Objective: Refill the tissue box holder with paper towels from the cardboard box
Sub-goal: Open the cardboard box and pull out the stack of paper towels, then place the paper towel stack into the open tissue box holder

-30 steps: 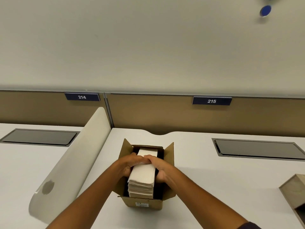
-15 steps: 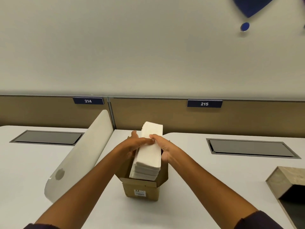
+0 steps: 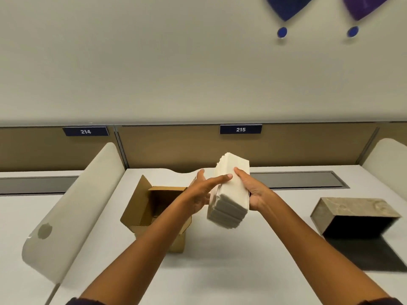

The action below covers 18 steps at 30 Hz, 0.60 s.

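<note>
Currently, head view: paper towels (image 3: 231, 194) held above the desk (image 3: 220, 271), between cardboard box (image 3: 141, 208) and tissue box holder (image 3: 352, 210). Right hand (image 3: 253, 192) grips the stack's right side, thumb on top. Left hand (image 3: 202, 192) presses the left side with near-straight fingers, thumb across the top.

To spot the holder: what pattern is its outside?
The tissue box holder is beige marbled; head view.

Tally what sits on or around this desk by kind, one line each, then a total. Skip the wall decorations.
Cardboard box: 1
Paper towel stack: 1
Tissue box holder: 1
Number plates: 2
White side dividers: 2
Grey desk hatches: 2
Total: 9
</note>
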Tool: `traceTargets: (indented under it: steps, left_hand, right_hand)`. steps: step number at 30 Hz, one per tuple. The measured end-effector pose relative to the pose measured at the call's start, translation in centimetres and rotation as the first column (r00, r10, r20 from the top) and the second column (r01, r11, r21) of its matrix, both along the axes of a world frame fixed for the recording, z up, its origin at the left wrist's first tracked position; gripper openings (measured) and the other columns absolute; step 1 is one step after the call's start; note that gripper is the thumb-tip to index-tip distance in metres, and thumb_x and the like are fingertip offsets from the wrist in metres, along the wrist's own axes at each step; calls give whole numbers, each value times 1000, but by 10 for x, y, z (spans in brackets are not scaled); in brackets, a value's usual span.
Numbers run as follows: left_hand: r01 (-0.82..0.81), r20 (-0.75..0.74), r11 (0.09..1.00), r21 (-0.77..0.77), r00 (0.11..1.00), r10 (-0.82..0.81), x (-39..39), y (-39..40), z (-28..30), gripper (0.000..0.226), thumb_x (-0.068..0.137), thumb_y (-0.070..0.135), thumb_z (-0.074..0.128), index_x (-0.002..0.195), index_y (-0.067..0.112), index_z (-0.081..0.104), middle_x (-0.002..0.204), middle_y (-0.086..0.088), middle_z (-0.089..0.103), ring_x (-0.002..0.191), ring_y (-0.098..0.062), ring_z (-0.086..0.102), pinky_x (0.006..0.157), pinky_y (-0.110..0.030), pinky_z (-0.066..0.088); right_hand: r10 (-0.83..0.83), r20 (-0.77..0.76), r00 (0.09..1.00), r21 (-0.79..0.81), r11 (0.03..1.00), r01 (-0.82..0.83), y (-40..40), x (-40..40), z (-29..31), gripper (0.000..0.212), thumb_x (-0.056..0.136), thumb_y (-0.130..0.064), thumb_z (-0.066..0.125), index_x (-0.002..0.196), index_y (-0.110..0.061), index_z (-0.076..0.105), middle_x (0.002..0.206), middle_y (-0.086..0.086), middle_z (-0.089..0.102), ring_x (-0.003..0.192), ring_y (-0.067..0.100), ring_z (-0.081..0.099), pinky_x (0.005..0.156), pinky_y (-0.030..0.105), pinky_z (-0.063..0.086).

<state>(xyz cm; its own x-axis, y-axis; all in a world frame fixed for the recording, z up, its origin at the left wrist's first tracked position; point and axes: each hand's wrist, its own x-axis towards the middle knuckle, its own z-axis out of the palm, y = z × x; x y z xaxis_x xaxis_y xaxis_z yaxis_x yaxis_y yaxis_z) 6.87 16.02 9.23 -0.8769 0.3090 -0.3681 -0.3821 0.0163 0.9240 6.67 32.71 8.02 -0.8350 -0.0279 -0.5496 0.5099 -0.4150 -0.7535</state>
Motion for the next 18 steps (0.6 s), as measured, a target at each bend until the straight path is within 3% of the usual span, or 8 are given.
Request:
traceTargets:
  steps: [2,4,6,10,14,18]
  left_hand:
    - [44,70,999,-2,997,-44,9,30,-14,129,58,49,87,153,31,2,148,-14,41,122,-35,55,102,-52,50]
    - [118,123,992,-35,986,-113,23,69,-27,125,56,55,86,151,30,10,142,-11,48,118,-31,58,95,-47,55]
    - [162,160,984,-74,976,-149,40,107,-38,114,52,58,87,144,22,30,131,-9,57,110,-26,61,80,-39,57]
    - [87,189,993,-82,979,-70,53,130,-64,92,52,50,89,127,17,47,124,-9,58,111,-28,58,91,-47,51]
    - [8,172,1000,20,985,-12,67,164,-79,67,64,32,88,119,9,58,115,-12,66,106,-28,62,90,-46,52]
    - [-32,56,997,66,998,28,77,200,-81,83,59,25,89,131,5,52,126,-18,65,107,-29,65,84,-38,56]
  right_hand:
    - [-53,-3,999,4,999,53,27,14,-7,37,89,-43,64,102,-9,61,79,17,77,67,34,75,54,45,61]
    - [-109,-8,994,13,994,109,64,27,-16,41,88,-45,65,106,-9,61,94,18,75,82,36,74,67,48,61]
    - [-171,-13,985,30,985,172,103,38,-27,49,87,-46,66,114,-6,59,111,18,70,97,36,69,82,50,57]
    - [-261,-57,964,129,955,266,123,50,-42,59,82,-46,71,117,-1,55,113,16,66,101,34,64,89,50,55]
    - [-286,-116,951,-30,958,284,166,65,-52,50,81,-31,77,115,0,58,112,17,68,106,34,64,96,52,52]
    - [-260,-197,945,-170,959,229,228,74,-56,47,78,-16,79,120,-5,61,114,15,69,107,31,64,97,51,52]
